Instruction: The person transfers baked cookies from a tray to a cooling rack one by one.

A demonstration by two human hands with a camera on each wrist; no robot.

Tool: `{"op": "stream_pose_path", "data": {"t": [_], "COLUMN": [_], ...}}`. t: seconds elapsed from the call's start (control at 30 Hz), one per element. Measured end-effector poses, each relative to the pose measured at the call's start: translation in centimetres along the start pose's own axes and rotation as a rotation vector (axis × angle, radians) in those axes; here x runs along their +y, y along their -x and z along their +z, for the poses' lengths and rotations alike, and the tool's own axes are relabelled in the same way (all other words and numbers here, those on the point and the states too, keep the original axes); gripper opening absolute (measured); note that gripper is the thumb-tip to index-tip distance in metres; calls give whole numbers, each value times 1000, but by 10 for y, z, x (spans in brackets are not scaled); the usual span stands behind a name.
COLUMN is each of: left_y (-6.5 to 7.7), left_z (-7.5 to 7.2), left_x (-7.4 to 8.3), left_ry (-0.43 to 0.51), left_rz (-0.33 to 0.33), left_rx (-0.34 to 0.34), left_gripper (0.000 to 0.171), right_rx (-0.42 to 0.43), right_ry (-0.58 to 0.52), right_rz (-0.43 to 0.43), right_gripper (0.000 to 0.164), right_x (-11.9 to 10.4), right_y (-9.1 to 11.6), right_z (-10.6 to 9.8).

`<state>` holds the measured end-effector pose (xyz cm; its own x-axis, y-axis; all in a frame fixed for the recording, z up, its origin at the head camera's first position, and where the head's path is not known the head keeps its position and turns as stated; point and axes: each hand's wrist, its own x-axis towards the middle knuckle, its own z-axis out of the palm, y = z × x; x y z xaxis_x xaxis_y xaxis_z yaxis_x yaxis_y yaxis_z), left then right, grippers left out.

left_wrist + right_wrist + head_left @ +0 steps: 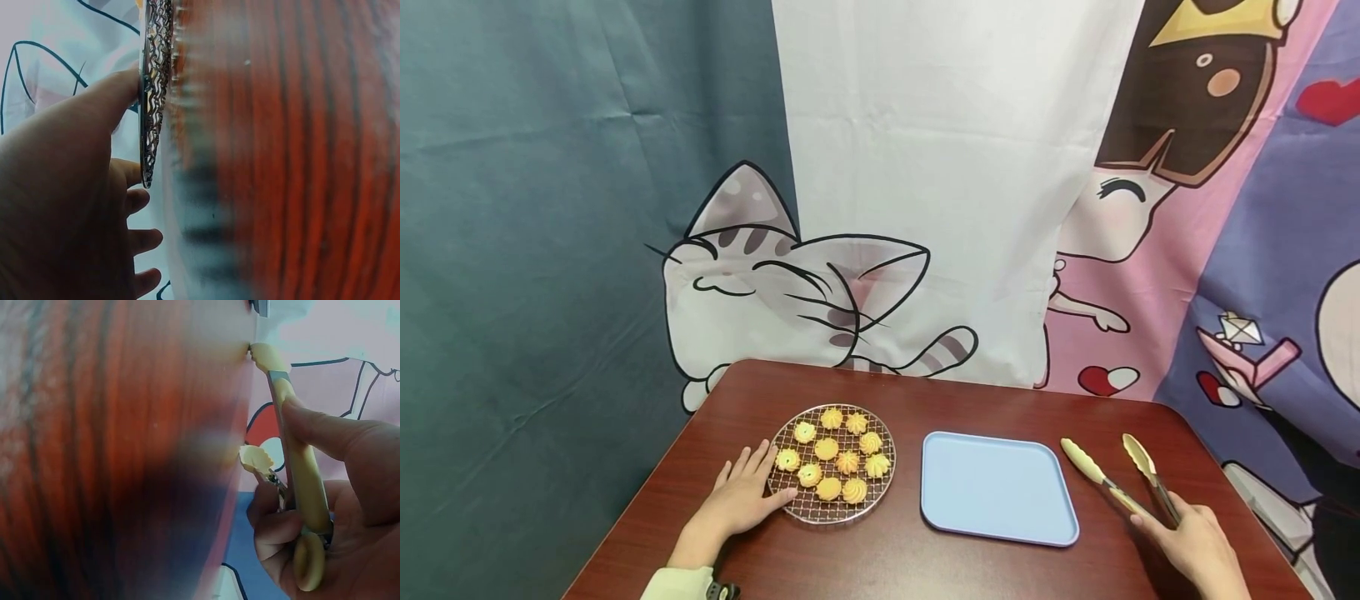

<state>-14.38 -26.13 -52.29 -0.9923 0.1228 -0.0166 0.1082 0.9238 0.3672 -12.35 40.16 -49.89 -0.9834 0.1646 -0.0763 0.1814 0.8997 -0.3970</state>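
Observation:
On the left of the table, a round wire cooling rack bears several yellow piped cookies. My left hand rests at its left rim, fingers spread and mostly straight, with the thumb on the near edge. In the left wrist view the rack appears edge-on beside the thumb. My right hand holds a pair of tongs with cream-coloured tips, its two arms spread apart with nothing between them. The thumb lies along one arm of the tongs in the right wrist view, other fingers curled round the other.
A light blue rectangular tray lies between the rack and the tongs, nothing on it. The dark reddish wooden table backs onto a printed cloth curtain with cartoon figures.

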Motion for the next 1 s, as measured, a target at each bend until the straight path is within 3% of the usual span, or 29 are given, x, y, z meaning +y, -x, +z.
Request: {"op": "stream_pose_path", "data": {"t": [0.4, 0.6, 0.8, 1.0], "left_y": [-2, -4, -5, -6], "left_z": [-1, -3, -5, -6], "left_x": [-1, -1, -4, -6], "left_ry": [-4, -6, 12, 40], "left_rz": [26, 33, 34, 43], "left_rx": [52, 67, 81, 97], "left_gripper": [94, 93, 91, 88], "right_rx": [-61, -78, -114, -110], "right_ry": [32, 65, 87, 104], "right_rz": [-10, -21, 13, -19], "right_gripper": [105, 99, 109, 109], "right_x": [6, 3, 0, -1], "right_y": [-1, 2, 1, 2], "right_z": [6, 5, 3, 3]}}
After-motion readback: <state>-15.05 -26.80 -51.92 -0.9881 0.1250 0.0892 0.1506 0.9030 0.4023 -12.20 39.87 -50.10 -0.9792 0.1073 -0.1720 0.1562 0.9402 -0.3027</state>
